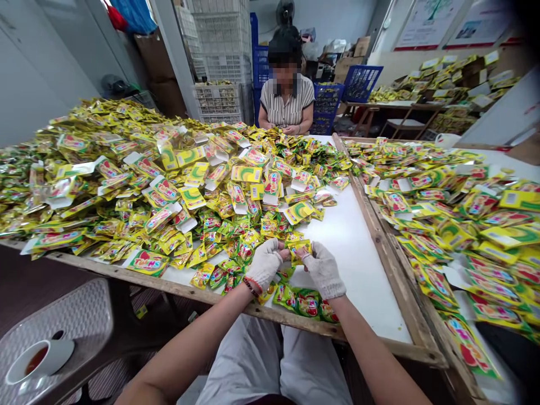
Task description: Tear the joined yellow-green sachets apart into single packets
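Both hands wear pale knit gloves with bare fingertips. Between them they hold a small yellow candy packet [300, 248] above the near edge of the white tabletop [350, 247]. My left hand [265, 263] pinches its left end. The right end is gripped by my right hand [324, 271]. Below the hands, several green and red packets [307, 304] lie in a row along the wooden rim. A large heap of loose packets and flat yellow printed boxes [164, 191] spreads from beside my left hand toward the far left.
A wooden divider [379, 242] separates this table from another heap of yellow boxes [485, 225] on the right. Across the table sits a co-worker [287, 104]. A grey plastic chair [80, 309] at lower left carries a cup [54, 357]. Stacked crates [221, 56] stand behind.
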Demonstrator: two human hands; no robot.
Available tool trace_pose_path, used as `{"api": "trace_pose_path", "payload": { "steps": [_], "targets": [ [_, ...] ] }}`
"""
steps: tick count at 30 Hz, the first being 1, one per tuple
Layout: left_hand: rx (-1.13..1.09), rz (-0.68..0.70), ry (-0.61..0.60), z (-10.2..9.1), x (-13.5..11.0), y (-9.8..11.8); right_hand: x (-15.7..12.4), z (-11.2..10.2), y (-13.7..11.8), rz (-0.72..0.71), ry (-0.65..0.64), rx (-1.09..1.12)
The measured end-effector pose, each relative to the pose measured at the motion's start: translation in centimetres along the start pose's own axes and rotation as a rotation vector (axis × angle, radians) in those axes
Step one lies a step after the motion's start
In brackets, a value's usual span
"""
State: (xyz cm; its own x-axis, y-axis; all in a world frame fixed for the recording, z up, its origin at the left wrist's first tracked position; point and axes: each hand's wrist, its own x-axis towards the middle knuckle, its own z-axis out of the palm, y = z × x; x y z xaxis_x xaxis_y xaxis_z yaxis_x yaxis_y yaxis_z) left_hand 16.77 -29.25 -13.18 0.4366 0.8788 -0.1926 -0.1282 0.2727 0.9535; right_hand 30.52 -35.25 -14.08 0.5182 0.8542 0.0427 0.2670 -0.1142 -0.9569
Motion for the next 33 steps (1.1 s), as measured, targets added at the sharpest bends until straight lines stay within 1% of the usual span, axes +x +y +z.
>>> {"api": "trace_pose_path", "payload": {
  "steps": [3, 6, 12, 14, 17, 18, 20, 21, 23, 25, 26, 27, 29, 31, 32, 33],
  "targets": [
    [-0.012, 0.015, -0.002, 0.2, -0.1, 0.0, 0.0, 0.0, 0.4, -0.039, 0.078, -0.093],
    [0.005, 0.030, -0.039, 0.5, -0.2, 0.2, 0.1, 0.1, 0.7, -0.073, 0.160, -0.164],
    [0.130, 0.095, -0.058, 0.3, 0.0, -0.1, 0.0, 0.5, 0.9, -0.121, 0.183, -0.225],
    [0.140, 0.101, -0.073, 0.2, 0.2, -0.4, 0.0, 0.6, 1.0, -0.089, 0.142, -0.150],
    [0.181, 0.120, -0.108, 0.2, 0.2, -0.3, 0.2, 0.4, 1.2, 0.003, 0.001, 0.044],
    [0.195, 0.124, -0.128, 0.1, 0.2, 0.0, 0.4, 0.3, 1.2, 0.027, -0.025, 0.091],
    [0.305, 0.163, -0.188, 0.2, 0.6, 1.1, 0.6, -0.1, 1.3, 0.057, -0.005, 0.141],
    [0.417, 0.218, -0.214, 0.3, 1.0, 1.9, 0.8, -0.2, 1.3, 0.079, 0.020, 0.172],
    [0.737, 0.406, -0.215, 1.0, 2.4, 3.7, 1.1, -0.6, 1.2, 0.118, 0.065, 0.246],
    [1.056, 0.601, -0.120, 2.2, 4.5, 5.4, 1.3, -0.8, 1.2, 0.144, 0.097, 0.307],
    [1.173, 0.647, -0.059, 2.9, 5.8, 6.0, 1.3, -0.9, 1.1, 0.152, 0.109, 0.329],
    [1.263, 0.648, -0.021, 3.6, 7.0, 6.4, 1.4, -1.0, 1.1, 0.158, 0.118, 0.348],
    [1.340, 0.598, 0.002, 4.7, 9.0, 6.7, 1.4, -1.2, 1.1, 0.166, 0.135, 0.393],
    [1.343, 0.564, -0.012, 5.2, 9.9, 6.5, 1.5, -1.5, 1.2, 0.173, 0.153, 0.467],
    [1.310, 0.557, -0.020, 5.1, 9.9, 6.4, 1.5, -1.6, 1.1, 0.177, 0.161, 0.515],
    [1.194, 0.520, -0.026, 4.8, 9.6, 6.1, 1.5, -1.8, 1.1, 0.180, 0.167, 0.565]
  ]
}}
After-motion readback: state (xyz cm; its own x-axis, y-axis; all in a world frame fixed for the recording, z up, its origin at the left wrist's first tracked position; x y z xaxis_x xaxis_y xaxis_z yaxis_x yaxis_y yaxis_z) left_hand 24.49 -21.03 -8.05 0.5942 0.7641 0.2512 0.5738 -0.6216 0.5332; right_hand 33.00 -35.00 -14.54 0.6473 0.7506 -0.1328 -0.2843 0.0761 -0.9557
